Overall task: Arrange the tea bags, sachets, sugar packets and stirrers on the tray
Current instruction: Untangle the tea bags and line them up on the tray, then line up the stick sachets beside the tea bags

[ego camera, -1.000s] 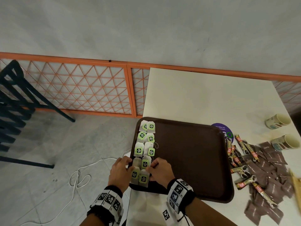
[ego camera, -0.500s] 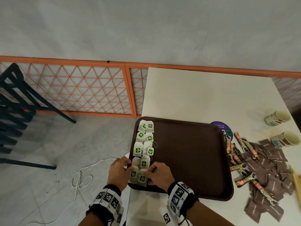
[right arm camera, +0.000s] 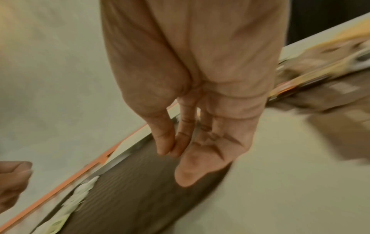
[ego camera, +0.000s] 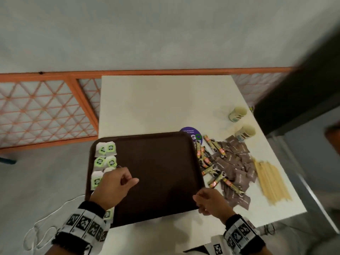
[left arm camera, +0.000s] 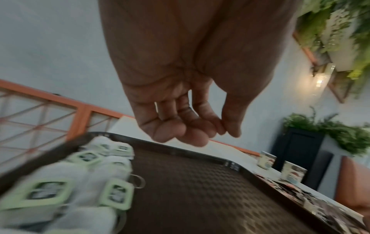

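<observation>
A dark brown tray (ego camera: 158, 162) lies on the white table (ego camera: 156, 103). White tea bags with green tags (ego camera: 105, 157) sit in a double column along its left side, blurred in the left wrist view (left arm camera: 80, 182). My left hand (ego camera: 132, 181) hovers over the nearer tea bags, fingers loosely curled and empty (left arm camera: 200, 134). My right hand (ego camera: 197, 196) is over the tray's front right corner, fingers relaxed and holding nothing (right arm camera: 180, 158). Right of the tray lie stick sachets (ego camera: 213, 170), brown sugar packets (ego camera: 237, 172) and wooden stirrers (ego camera: 270, 181).
Two paper cups (ego camera: 237, 114) (ego camera: 245, 133) stand at the table's far right, near a purple round sticker (ego camera: 191, 132). An orange lattice railing (ego camera: 46, 111) runs behind and left. A white cable (ego camera: 42, 230) lies on the floor to the left.
Both hands have let go of the nearest tea bags. The right hand moved right to the tray's front right corner, the left hand lifted. The head view swung right.
</observation>
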The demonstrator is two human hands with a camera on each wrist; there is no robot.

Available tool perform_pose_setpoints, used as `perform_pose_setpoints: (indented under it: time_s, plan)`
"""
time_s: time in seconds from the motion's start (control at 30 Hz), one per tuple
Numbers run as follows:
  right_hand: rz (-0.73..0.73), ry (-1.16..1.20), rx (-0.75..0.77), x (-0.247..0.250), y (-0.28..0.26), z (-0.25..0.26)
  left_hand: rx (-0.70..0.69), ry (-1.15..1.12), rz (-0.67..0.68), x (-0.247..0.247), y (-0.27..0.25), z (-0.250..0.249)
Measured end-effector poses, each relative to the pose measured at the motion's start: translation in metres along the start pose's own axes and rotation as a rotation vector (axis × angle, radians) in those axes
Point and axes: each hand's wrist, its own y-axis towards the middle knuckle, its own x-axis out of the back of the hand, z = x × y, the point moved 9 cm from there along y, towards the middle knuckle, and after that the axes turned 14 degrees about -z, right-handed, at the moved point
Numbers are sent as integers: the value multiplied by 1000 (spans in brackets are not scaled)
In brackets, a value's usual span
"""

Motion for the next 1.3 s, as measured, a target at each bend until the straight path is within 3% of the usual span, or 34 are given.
perform_pose_setpoints:
  time_s: [0.17, 0.33, 0.5, 0.6, 0.73, 0.9, 1.07, 1.13, 1.23, 1.3]
  plan:
    - [-38, -2, -159, 70, 9, -76, -87, 78, 215, -84, -2, -56]
    - [-116, -41, -67, 125, 34, -82, -120, 121, 354, -153, 1, -120]
    - [-325, -425, 262, 149, 51, -31, -156, 355, 233, -202, 15, -184]
    - [-291, -557, 357, 138, 58, -11, -163, 405, 173, -226, 22, -207]
    - [-183, -733, 406, 124, 69, -15, -184, 583, 228, -258, 26, -201]
    - [-182, -702, 447, 125, 74, -13, -193, 627, 229, -277, 27, -191]
    - [-150, -538, 458, 158, 94, -1, -229, 453, 149, -279, 22, -207]
    - [-137, -469, 427, 175, 105, 10, -172, 291, 96, -274, 20, -211]
    - [-74, -434, 462, 177, 108, 31, 57, -108, -3, -256, 18, -205]
    - [108, -305, 474, 154, 94, 44, 332, -374, 26, -255, 14, -189]
